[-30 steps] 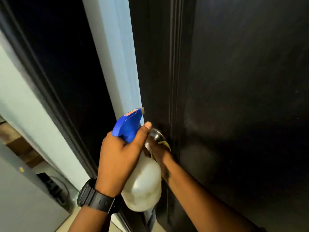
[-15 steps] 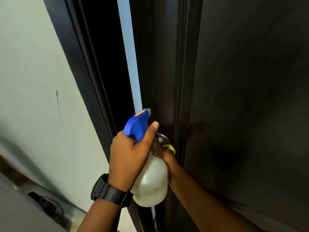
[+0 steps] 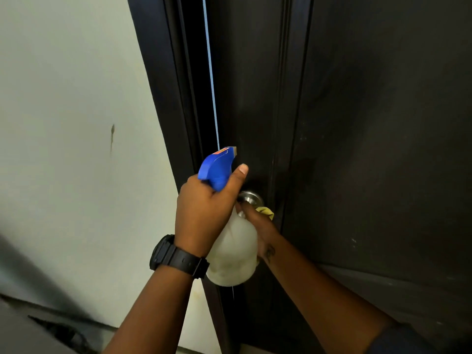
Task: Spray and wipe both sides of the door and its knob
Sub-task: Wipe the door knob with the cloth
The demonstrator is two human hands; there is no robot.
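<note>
A: Item one, left hand (image 3: 204, 213)?
B: Wrapped round the neck of the bottle (image 3: 231, 254), thumb up along the blue spray head, nozzle toward the door (image 3: 370, 149). Firm hold. Whether a finger is on the trigger I cannot tell. Black watch (image 3: 176, 254) on that wrist.
A: Item two, right hand (image 3: 263, 229)?
B: Low behind the bottle, at the underside of the knob (image 3: 251, 198). Fingers curled, with a yellow cloth (image 3: 267, 212) bunched in them against the metal. Most of the fingers are hidden, so I cannot tell how far they clasp the knob itself.
A: Item three, door and knob, location?
B: Dark door, right of centre, almost shut against the frame (image 3: 158, 98); a thin blue strip shows in the gap. Steel knob near the door's free edge, just right of the bottle. Pale wall (image 3: 63, 123) to the left.
A: Step in hand?
B: By my reading, wiping the knob on this side.
A: Next move calls for?
B: Likely working the cloth right round the knob, then spraying the panel: bottle drawn back so the mist spreads, cloth freed to sweep the face. The far side needs the door swung open.
</note>
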